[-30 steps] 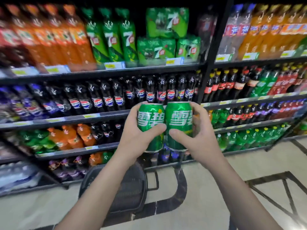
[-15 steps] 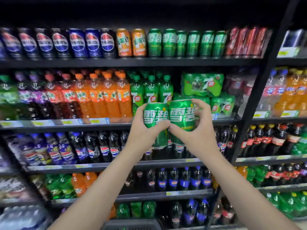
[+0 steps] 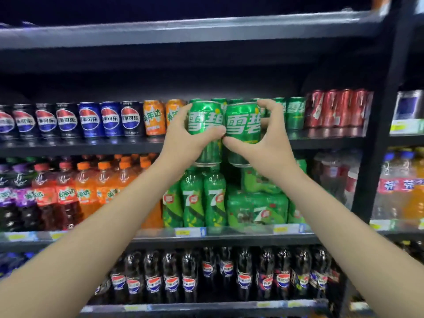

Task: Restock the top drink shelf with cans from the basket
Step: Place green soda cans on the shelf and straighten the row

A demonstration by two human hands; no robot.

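Observation:
I hold two green cans side by side, upright, in front of the top can shelf. My left hand grips the left green can. My right hand grips the right green can. The two cans touch each other, and their bottoms hang below the shelf's front edge. Behind them stands a row of shelved green cans, partly hidden by my hands. The basket is out of view.
On the top can shelf stand dark and blue cola cans, orange cans and red cans. Below are orange bottles, green bottles and green multipacks. A black upright post bounds the shelf on the right.
Both hands have lifted the two green cans from the level of the bottle shelf up to the top can shelf. My view has tilted upward; the basket has dropped out of sight.

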